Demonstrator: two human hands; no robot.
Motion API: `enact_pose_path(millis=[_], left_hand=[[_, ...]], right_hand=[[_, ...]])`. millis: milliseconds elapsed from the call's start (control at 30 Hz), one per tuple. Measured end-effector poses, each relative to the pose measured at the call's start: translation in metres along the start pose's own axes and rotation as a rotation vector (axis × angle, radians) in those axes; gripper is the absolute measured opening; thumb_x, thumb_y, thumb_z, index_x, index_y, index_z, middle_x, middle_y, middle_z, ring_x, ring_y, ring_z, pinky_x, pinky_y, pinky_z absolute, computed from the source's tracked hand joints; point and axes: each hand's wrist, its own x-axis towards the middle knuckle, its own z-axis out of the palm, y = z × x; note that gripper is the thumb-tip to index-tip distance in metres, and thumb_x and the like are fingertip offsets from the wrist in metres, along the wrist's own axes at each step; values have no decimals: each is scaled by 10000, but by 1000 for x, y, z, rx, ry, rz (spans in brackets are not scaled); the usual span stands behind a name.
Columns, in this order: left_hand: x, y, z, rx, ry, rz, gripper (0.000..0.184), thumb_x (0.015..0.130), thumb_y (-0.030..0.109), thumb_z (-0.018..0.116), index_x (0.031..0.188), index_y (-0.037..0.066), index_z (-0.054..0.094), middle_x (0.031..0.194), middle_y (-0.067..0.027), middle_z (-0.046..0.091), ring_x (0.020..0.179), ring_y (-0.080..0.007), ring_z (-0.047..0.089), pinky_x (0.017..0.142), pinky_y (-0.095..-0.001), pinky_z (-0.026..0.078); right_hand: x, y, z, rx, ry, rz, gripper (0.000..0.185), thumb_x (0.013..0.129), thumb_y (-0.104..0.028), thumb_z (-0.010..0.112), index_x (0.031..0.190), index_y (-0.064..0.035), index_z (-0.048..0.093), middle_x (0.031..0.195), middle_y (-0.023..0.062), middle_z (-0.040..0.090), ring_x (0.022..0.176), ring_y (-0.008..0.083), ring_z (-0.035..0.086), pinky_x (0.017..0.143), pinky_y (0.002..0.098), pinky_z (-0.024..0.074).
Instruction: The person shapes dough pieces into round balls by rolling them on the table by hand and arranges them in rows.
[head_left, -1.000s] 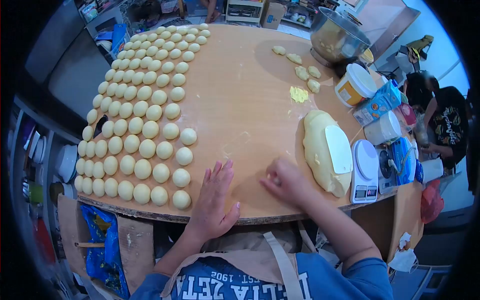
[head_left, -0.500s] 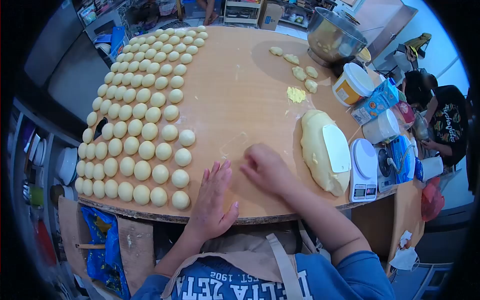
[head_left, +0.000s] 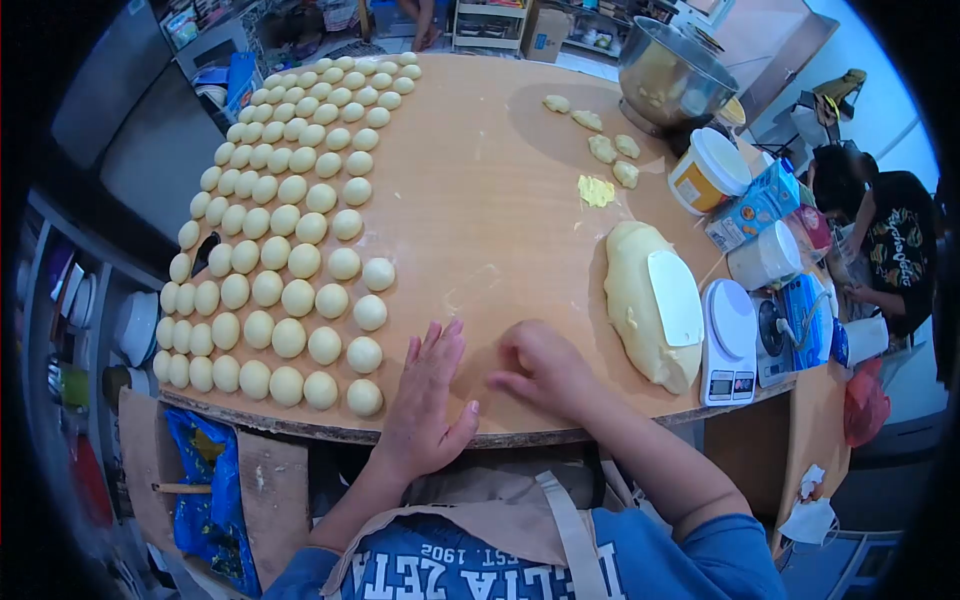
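My left hand (head_left: 430, 405) is open on its edge near the front of the table, fingers stretched out together and thumb apart. It is beside the nearest dough balls (head_left: 365, 397), with nothing visible in it. To its right, my right hand (head_left: 545, 370) is curled low over the tabletop; whatever may be under its fingers is hidden. Smooth round dough balls stand in rows over the table's left side. A big dough mass (head_left: 635, 310) lies right of my right hand, with a white flat scraper (head_left: 676, 298) resting on it.
A digital kitchen scale (head_left: 729, 345) stands right of the dough mass. Behind are a white tub (head_left: 708, 170), a blue carton (head_left: 752, 205) and a metal mixing bowl (head_left: 675, 75). Small dough scraps (head_left: 602, 149) and a yellow smear (head_left: 596, 191) lie nearby. Another person (head_left: 885, 240) is at the far right.
My right hand has shifted slightly right and toward the table's front edge, still curled. My left hand stays in nearly the same place. The whole view has moved a little.
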Motion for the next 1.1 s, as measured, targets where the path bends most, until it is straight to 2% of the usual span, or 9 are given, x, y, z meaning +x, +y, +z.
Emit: enact_pose_path(millis=[133,233,333,433,567,667,800,967,1100], left_hand=[[2,1,-1,3,-24,9,767,814,113,565,1480,38,191,1522,-218,268,1433,-394,196,1162,-528,89],[1,3,-2,13,-35,6,770,811,111,565,1480,37,191,1522,-217,269,1432,-394,198,1162,-528,89],[2,2,-1,14,-24,12,761,816,124,566,1477,38,199,1520,-220,268,1427,-404,206,1158,-535,95],[1,0,-1,4,-7,10,740,832,153,566,1471,41,212,1516,-226,263,1418,-422,215,1151,-548,106],[0,0,-1,9,-19,17,736,833,159,565,1470,38,216,1517,-226,260,1419,-422,213,1152,-545,105],[3,2,-1,10,-38,22,757,817,137,561,1474,29,202,1522,-227,254,1427,-412,196,1158,-537,92],[0,-1,-1,0,-11,23,769,808,126,562,1476,26,194,1523,-229,255,1432,-403,192,1161,-530,89],[1,1,-2,9,-40,20,767,806,121,559,1475,29,197,1521,-230,258,1431,-404,194,1160,-530,92],[1,0,-2,14,-30,26,766,805,120,558,1473,24,198,1521,-230,258,1429,-407,194,1160,-530,89]], right_hand=[[-7,22,-41,310,418,71,207,841,-116,681,992,-33,565,1020,127,611,947,250,617,857,336,483],[7,12,-57,405,581,-45,158,835,-76,665,959,-32,578,974,125,619,886,256,628,825,333,491],[-1,4,-31,46,242,55,126,811,-55,667,895,-38,575,866,124,608,837,275,626,768,352,501],[-18,15,0,-91,-45,-383,125,786,-62,677,842,-52,566,790,126,583,798,303,611,708,391,496],[-9,42,-18,-216,62,-192,138,801,-96,661,846,-38,544,779,137,567,743,325,573,672,413,476],[24,34,-5,-65,150,-71,150,791,-98,709,867,-66,584,778,104,586,711,276,594,650,371,488],[-8,12,2,9,-47,-102,179,783,-115,731,872,-59,586,780,113,586,737,281,601,657,371,486],[1,44,-17,-185,135,-25,232,759,-142,763,837,-44,567,798,118,584,719,286,590,644,361,476],[16,11,-1,12,-39,48,249,797,-183,720,872,-33,536,803,131,556,780,327,559,692,407,461]])
